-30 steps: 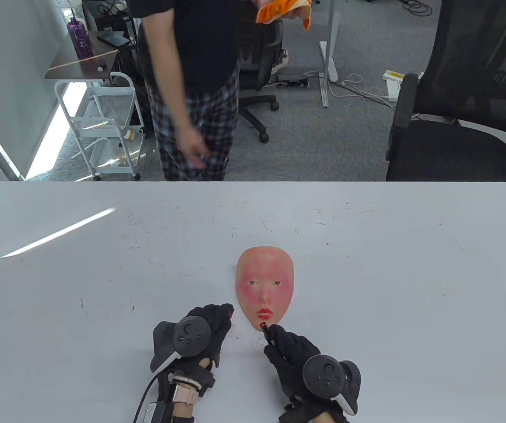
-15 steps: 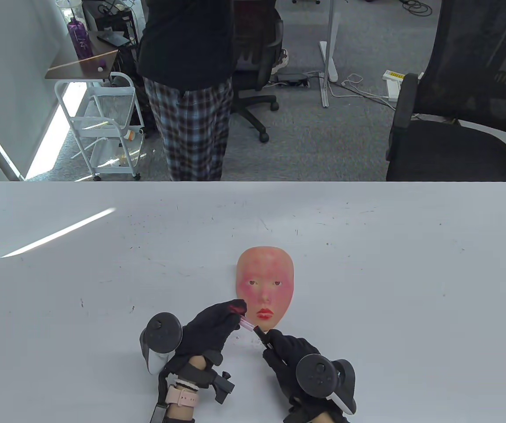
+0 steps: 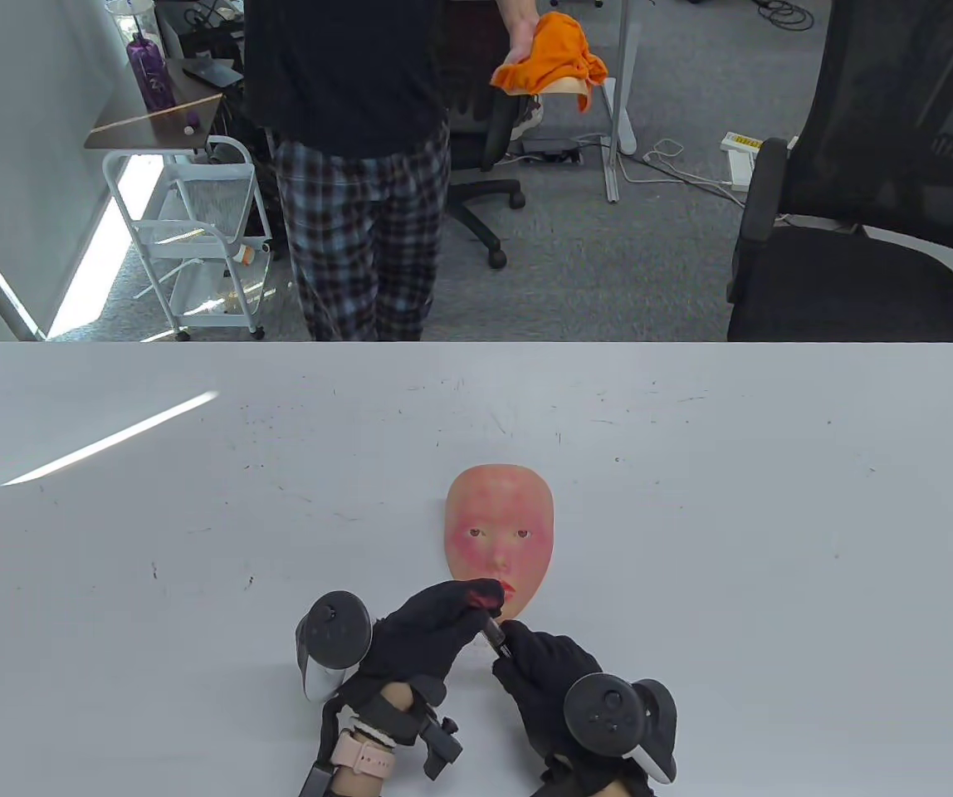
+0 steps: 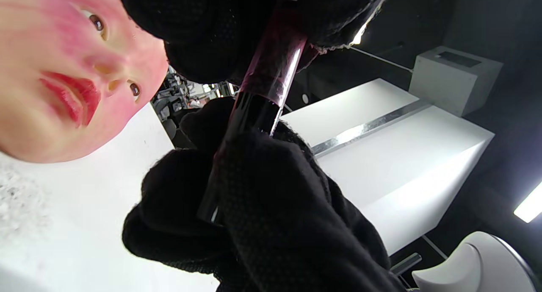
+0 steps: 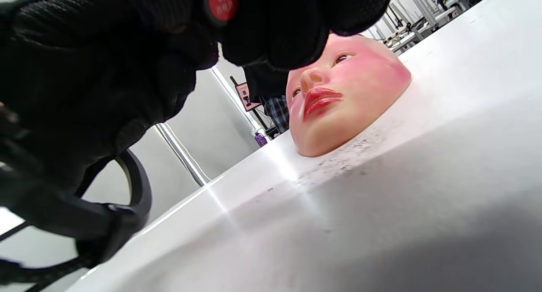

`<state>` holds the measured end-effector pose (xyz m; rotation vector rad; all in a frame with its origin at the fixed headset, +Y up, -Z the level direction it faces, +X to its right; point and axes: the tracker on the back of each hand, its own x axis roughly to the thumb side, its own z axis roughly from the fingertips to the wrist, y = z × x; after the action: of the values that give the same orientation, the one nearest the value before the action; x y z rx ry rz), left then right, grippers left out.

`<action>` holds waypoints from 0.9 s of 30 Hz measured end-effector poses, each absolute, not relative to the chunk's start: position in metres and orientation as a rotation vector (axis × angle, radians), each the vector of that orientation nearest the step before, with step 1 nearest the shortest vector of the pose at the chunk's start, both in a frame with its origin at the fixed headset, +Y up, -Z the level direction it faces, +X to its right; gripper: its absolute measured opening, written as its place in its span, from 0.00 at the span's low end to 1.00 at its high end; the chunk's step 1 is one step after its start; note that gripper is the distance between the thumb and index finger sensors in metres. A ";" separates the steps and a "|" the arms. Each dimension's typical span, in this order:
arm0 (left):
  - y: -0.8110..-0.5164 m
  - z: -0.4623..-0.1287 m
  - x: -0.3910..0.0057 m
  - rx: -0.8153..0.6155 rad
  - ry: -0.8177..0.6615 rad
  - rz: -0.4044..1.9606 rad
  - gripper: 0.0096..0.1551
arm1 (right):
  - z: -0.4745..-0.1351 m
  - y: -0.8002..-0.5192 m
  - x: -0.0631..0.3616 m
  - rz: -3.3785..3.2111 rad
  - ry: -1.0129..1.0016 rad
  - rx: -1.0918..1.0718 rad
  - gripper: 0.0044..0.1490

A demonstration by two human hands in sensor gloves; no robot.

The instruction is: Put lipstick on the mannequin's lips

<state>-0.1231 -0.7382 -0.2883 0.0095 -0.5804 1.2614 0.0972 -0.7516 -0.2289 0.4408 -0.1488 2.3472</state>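
The black-gloved right hand (image 3: pixel 544 671) grips the dark barrel of the lipstick tube (image 4: pixel 258 107), while the black-gloved left hand (image 3: pixel 427 635) closes its fingers (image 4: pixel 237 29) around the translucent pink cap end. Just beyond both hands, the flesh-toned silicone mannequin face (image 3: pixel 499 535) with red lips lies face-up on the white table (image 3: pixel 734 515). A round red label (image 5: pixel 220 3) on the tube's base reads "06".

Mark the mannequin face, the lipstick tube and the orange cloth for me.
mannequin face (image 3: pixel 497 515): table view, on the bridge between the eyes.
lipstick tube (image 4: pixel 271 78): left wrist view, on the translucent pink cap section between the two hands.
orange cloth (image 3: pixel 555 50): table view, on the bunched fabric held by the bystander.
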 end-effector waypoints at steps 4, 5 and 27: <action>-0.722 -0.294 -0.110 0.005 -0.558 1.221 0.26 | -0.231 -0.748 0.109 2.301 -0.180 0.373 0.35; -0.716 -0.297 -0.104 -0.007 -0.555 1.197 0.26 | -0.233 -0.748 0.113 2.290 -0.193 0.354 0.35; -0.733 -0.358 0.038 -0.136 -0.553 0.537 0.24 | -0.249 -0.767 0.212 2.232 -0.307 -0.178 0.27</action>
<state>0.0376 -0.7331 -0.3582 -0.1365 -0.5534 0.5373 0.2117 -0.7670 -0.2489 -0.1776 -0.3073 2.2319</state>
